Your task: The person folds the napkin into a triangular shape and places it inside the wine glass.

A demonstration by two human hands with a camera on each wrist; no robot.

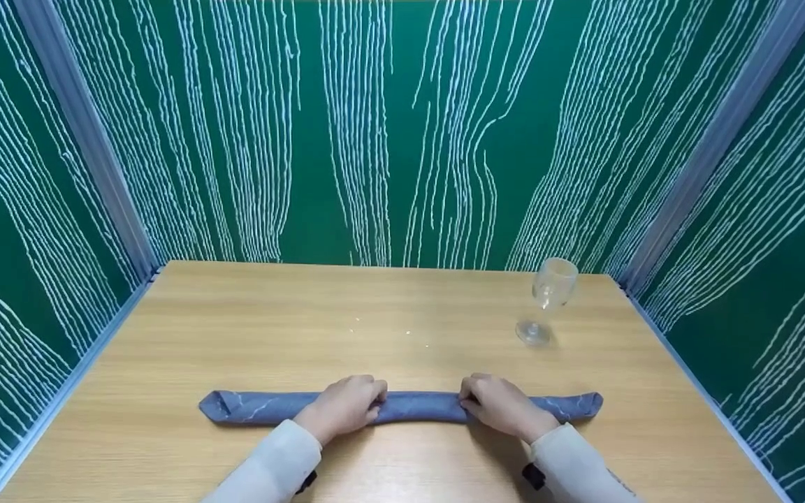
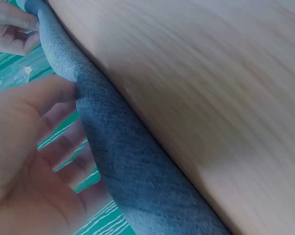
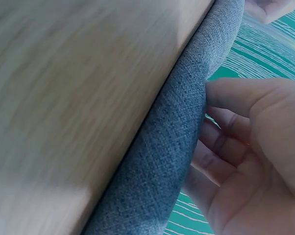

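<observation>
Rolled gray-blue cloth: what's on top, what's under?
The left hand and right hand lie across the rolled cloth, gripping it. Wooden table shows around it; whatever lies directly beneath or inside the roll is covered.

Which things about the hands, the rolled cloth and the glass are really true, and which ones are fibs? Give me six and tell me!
1. The left hand and the right hand both hold the rolled cloth. True.
2. The cloth is bright yellow. False: it is blue-grey.
3. The glass is nearer the right hand than the left hand. True.
4. The glass is lying on its side. False: it stands upright on its foot.
5. The cloth sticks out past both hands. True.
6. The two hands are touching each other. False: there is a gap, with cloth showing between them.
</observation>
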